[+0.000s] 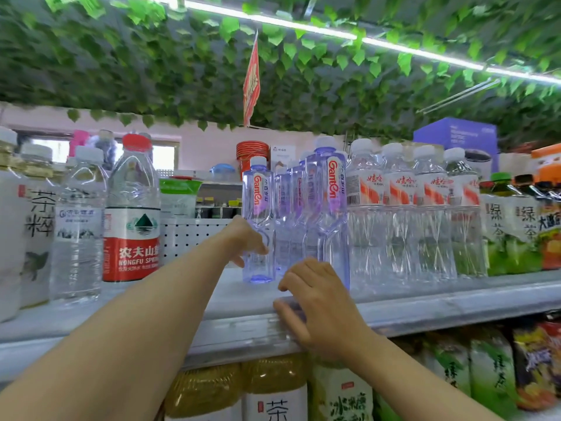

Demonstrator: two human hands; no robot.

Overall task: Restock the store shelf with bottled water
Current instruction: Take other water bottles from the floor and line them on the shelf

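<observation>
On a pale store shelf (425, 302) under leafy ceiling vines (151, 71), left hand (246, 238) gripping a violet "Ganten" bottle (258, 208) upright beside its row, right hand (315, 305) resting loose-fingered on the shelf edge; nearby, "NONGFU SPRING" bottle (132, 214).

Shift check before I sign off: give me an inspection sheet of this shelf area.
Surface: grey shelf, bare strip along its front.
Job's things: purple-tinted water bottle upright at the left end of a row of purple-tinted bottles; clear water bottles to their right.
Clutter: red-labelled water bottle, tea bottles, white perforated panel.
Hands: left hand grips the purple-tinted water bottle low down; right hand rests on the shelf's front edge, fingers relaxed.
Cables: nothing seen.
Surroundings: leaf garland and light strip overhead; more drinks on the shelf below.
</observation>
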